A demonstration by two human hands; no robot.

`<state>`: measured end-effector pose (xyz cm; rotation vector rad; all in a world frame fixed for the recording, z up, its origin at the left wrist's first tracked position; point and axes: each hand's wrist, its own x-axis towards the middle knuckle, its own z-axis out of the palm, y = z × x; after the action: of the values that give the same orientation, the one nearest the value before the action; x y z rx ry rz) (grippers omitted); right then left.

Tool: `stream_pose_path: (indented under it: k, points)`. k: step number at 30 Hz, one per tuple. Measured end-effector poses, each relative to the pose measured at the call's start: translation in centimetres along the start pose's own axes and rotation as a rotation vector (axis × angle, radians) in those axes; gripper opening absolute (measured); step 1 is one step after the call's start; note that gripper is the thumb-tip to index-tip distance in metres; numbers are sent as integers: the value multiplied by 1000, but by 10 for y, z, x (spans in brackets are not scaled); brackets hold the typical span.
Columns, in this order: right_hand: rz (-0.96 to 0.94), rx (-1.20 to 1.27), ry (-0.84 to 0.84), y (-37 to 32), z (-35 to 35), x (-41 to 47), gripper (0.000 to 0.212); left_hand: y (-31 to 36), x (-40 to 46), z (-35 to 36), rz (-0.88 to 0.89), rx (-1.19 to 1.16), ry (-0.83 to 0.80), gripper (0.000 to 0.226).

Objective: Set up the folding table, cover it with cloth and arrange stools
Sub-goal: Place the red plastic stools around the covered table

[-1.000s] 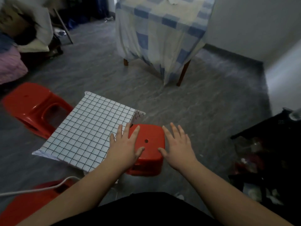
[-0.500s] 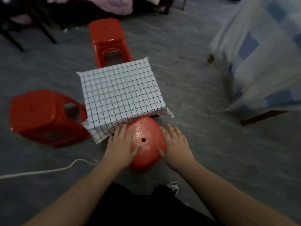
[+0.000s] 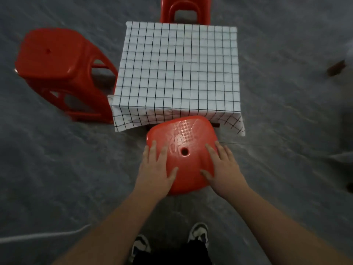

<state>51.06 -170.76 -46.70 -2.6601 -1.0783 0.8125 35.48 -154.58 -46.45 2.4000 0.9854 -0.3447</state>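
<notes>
- The near stool [image 3: 182,150] stands on the floor [image 3: 57,178] at the near edge of the table [image 3: 179,67], its far rim just under the hanging hem of the checked cloth [image 3: 133,119].
- Both hands lie flat on its seat: the left hand [image 3: 155,169] on the left side, the right hand [image 3: 223,167] on the right, with the centre hole showing between them.
- The grip on each side is wide, fingers spread and pressing down rather than curled round an edge; I cannot tell whether any fingertip hooks under the rim.
- The table lies straight ahead, on the far side of the hands, so any remaining push runs directly away from the person; both hands are equally near, and the seat sits roughly centred on the table's near edge.
- Two other stools are placed: the left stool [image 3: 61,69] tilted against the table's left side, the far stool [image 3: 185,10] at the far edge. The right side has none.
- Against the earlier frames, the view has swung from a slanted look to squarely overhead, the table now appears square-on, and the near stool sits closer under the cloth hem; the hands keep the same flat hold.
- The person's shoes [image 3: 198,232] now show below the forearms.
</notes>
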Motion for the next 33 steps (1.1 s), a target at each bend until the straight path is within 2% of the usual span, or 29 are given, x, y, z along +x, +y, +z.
stream_pose_path:
  k: [2, 6, 15, 27, 33]
  points:
    - [-28, -17, 7, 26, 57, 36, 84, -24, 30, 63, -59, -15, -3, 88]
    - [-23, -32, 22, 46, 85, 67, 88, -39, 57, 100, -115, -33, -1, 95]
    - [-10, 84, 43, 55, 102, 79, 89, -37, 62, 118, -196, -98, 3, 97]
    - [126, 214, 84, 7, 146, -34, 93, -79, -21, 109, -96, -81, -107, 95]
    - [179, 262, 117, -16, 177, -79, 88, -109, -54, 110, -23, -29, -117, 92]
